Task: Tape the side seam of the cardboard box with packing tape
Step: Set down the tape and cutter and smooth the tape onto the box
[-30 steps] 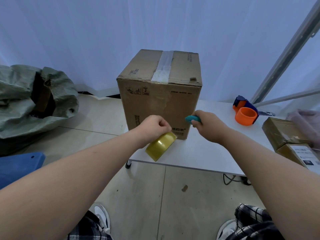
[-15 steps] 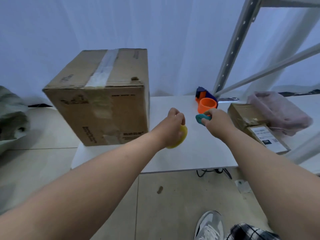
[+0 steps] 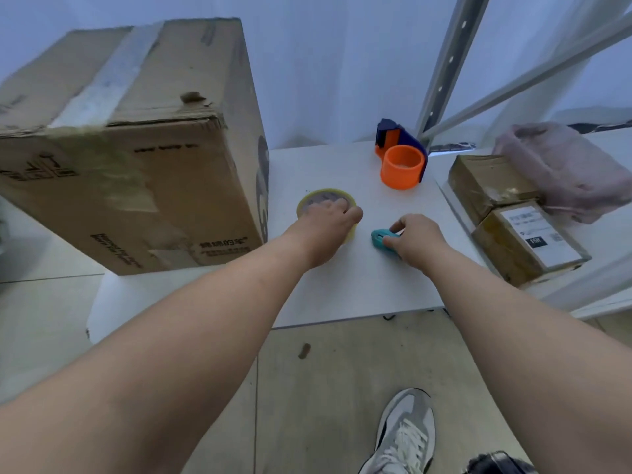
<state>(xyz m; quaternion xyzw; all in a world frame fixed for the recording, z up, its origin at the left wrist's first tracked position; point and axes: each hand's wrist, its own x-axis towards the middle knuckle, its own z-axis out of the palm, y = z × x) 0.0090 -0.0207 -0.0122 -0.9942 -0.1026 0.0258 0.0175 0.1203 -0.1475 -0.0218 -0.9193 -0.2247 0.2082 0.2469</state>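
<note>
A large cardboard box point(image 3: 136, 138) stands on the left of the white table point(image 3: 359, 289), with clear tape along its top seam and down its near face. A yellowish roll of packing tape point(image 3: 319, 201) lies flat on the table right of the box. My left hand point(image 3: 326, 227) rests on the roll, fingers curled over its near rim. My right hand point(image 3: 415, 239) grips a small teal cutter point(image 3: 379, 238) that touches the table, a short way right of the roll.
An orange and blue tape dispenser point(image 3: 402, 159) stands at the back of the table. Two small taped parcels point(image 3: 513, 213) and a pink bag point(image 3: 561, 169) lie on the right by a grey metal rack point(image 3: 444, 66). My shoe point(image 3: 405, 436) is on the tiled floor below.
Both hands came down to the table right of the box. The tape roll went from tilted in the air to lying flat, and the cutter now touches the tabletop. The view swung right.
</note>
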